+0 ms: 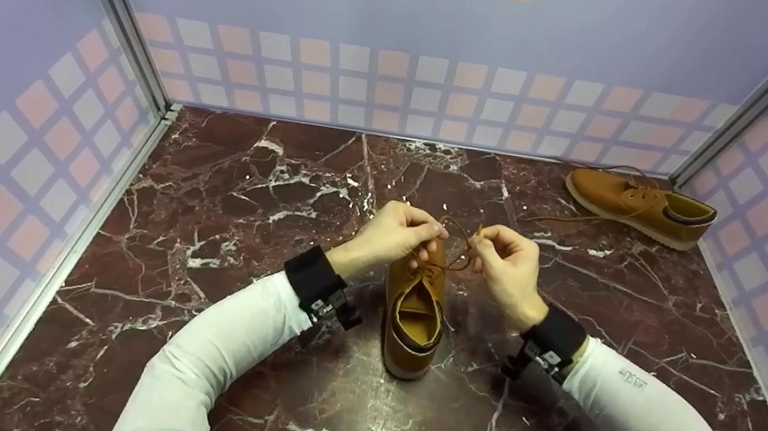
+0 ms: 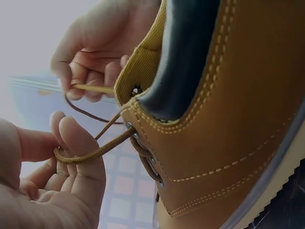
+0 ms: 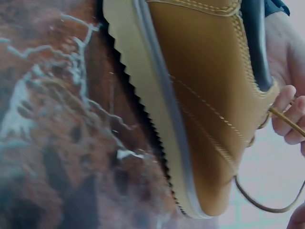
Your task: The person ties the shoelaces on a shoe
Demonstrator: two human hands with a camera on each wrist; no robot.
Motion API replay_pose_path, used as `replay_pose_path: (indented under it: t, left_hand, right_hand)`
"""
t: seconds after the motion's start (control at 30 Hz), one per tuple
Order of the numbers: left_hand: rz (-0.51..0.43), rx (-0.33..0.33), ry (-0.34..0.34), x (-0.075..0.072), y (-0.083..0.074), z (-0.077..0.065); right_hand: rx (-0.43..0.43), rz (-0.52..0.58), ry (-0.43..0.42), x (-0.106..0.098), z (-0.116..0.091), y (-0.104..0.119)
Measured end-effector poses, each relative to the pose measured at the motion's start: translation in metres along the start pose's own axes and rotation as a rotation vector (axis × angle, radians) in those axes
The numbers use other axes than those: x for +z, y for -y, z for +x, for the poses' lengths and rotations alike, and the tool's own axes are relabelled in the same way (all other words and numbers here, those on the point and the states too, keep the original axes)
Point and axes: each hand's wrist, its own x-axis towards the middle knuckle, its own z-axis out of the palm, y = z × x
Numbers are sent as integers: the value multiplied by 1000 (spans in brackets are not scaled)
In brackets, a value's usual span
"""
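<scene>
A tan leather shoe [image 1: 404,357] with a dark collar stands on the floor, heel toward me. Over its front, my left hand [image 1: 396,236] pinches one brown shoelace [image 2: 95,155] between thumb and fingers, close to the eyelets. To the right of the shoe, my right hand [image 1: 509,270] pinches a lace near its end, and a loop of shoelace [image 1: 453,222] hangs between the two hands. In the right wrist view the shoe's side [image 3: 205,86] and ridged sole fill the middle, with only a sliver of the right hand at the lower right edge.
A second tan shoe [image 1: 634,204] sits at the back right with its laces [image 1: 569,218] trailing loose. Dark red marbled floor [image 1: 247,183] spreads around, bounded by purple walls with pink and white squares [image 1: 349,85].
</scene>
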Motion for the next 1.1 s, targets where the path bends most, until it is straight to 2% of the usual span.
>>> replay_pose_path:
  t: [0.23,0.33,0.57,0.77,0.93,1.1]
  left_hand:
    - [56,39,58,-2,0,-1]
    - [60,45,84,-3,0,-1]
    - [129,112,136,-5,-1,-3]
    - [163,107,148,-7,-3,-4]
    - [209,128,169,-9,-3,-5]
    - [190,149,196,-11,-3,-6]
  right_hand:
    - [-91,22,83,4,10,16]
    - [-106,24,77,6,16,23]
    - [-139,-37,93,13,28,39]
    - [-190,-57,161,19,38,49]
    - [-190,-94,217,22,45,55]
    - [-171,-129,249,25,51,57]
